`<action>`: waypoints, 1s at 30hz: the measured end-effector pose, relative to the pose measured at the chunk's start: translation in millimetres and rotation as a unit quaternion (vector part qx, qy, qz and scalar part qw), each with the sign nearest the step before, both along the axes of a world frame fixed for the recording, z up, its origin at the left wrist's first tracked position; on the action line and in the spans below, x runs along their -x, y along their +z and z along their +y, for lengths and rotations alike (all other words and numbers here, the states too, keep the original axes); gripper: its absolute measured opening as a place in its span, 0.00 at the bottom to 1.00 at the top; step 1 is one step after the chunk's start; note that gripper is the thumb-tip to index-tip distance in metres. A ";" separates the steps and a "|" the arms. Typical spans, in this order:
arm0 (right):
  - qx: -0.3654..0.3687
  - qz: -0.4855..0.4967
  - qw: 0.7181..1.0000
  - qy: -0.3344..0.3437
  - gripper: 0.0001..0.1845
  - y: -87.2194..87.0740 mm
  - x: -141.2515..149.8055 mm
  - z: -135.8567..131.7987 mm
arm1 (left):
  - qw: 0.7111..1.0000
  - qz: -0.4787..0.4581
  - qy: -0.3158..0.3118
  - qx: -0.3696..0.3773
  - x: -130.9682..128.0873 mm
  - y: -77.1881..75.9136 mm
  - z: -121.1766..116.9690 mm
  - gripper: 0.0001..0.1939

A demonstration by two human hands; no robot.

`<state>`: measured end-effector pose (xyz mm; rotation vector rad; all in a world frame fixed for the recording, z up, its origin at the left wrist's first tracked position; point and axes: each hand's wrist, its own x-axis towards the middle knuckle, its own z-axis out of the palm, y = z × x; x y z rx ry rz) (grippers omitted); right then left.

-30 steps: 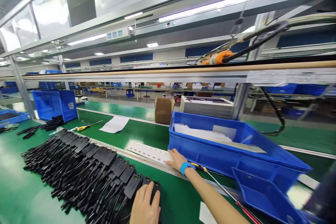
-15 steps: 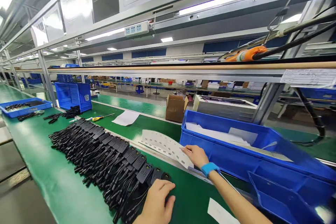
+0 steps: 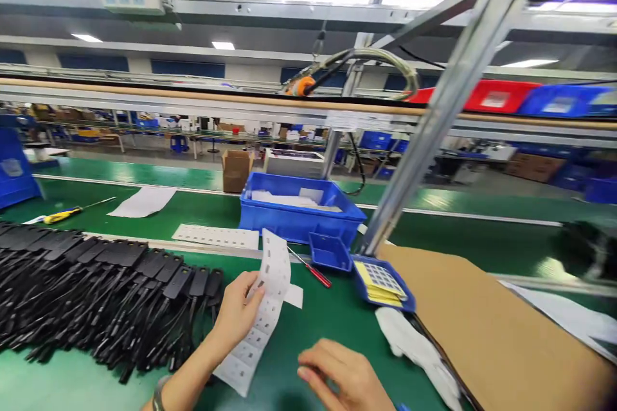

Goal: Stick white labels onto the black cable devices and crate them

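My left hand is closed around the edge of a long white sticker sheet dotted with small grey squares. The sheet stands tilted and bends over the green bench. My right hand is beside it, to the right, thumb and forefinger brought together; whatever may be between them is too small to make out. Left of my left hand lies a dense row of black plug-in boxes with cables. A second white sticker sheet lies flat behind them. A small white paper shows behind the held sheet.
A blue bin with white papers stands at the back, a small blue tray before it. A red screwdriver, yellow label stack, white glove and brown cardboard lie rightward. A metal post rises behind.
The view has swung right. My left hand, empty before, now grips a sticker sheet. My right hand has let go of the sheet it held and come nearer.
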<state>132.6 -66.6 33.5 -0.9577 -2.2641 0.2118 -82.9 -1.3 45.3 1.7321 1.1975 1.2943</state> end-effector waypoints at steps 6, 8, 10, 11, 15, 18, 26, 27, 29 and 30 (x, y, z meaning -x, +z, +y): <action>-0.237 -0.129 0.955 -0.125 0.12 10.8 -38.9 -3.9 | 0.873 0.407 -0.058 -0.265 -60.8 -20.1 -41.1 0.10; -0.201 -0.152 0.963 -0.101 0.13 -13.8 -51.0 -6.1 | 0.853 0.424 -0.082 -0.292 -74.3 -41.3 -53.2 0.07; -0.174 -0.154 0.970 -0.073 0.15 -42.1 -61.2 -14.0 | 0.830 0.455 -0.103 -0.306 -83.3 -61.0 -65.0 0.04; -0.162 -0.150 0.973 -0.068 0.15 -54.8 -65.1 -19.9 | 0.822 0.472 -0.118 -0.296 -86.6 -68.2 -70.9 0.03; -0.061 -0.118 0.988 -0.081 0.08 -84.0 -72.1 -46.6 | 0.826 0.518 -0.198 -0.104 -94.1 -72.3 -89.6 0.05; 0.083 -0.080 0.988 -0.103 0.06 -82.7 -72.6 -55.8 | 0.840 0.488 -0.226 0.069 -93.7 -58.6 -87.6 0.08; 0.336 -0.120 0.929 -0.099 0.07 -48.8 -76.1 -19.9 | 0.844 0.454 -0.246 0.145 -93.4 -37.8 -55.4 0.10; 0.337 -0.129 0.927 -0.099 0.07 -45.6 -75.9 -15.8 | 0.844 0.456 -0.243 0.140 -93.8 -37.0 -55.9 0.10; 0.338 -0.145 0.925 -0.098 0.06 -40.8 -76.0 -9.1 | 0.842 0.465 -0.239 0.133 -92.6 -39.0 -57.3 0.12; 0.338 -0.159 0.923 -0.092 0.06 -39.2 -76.7 -6.1 | 0.848 0.463 -0.232 0.114 -91.4 -42.5 -56.9 0.14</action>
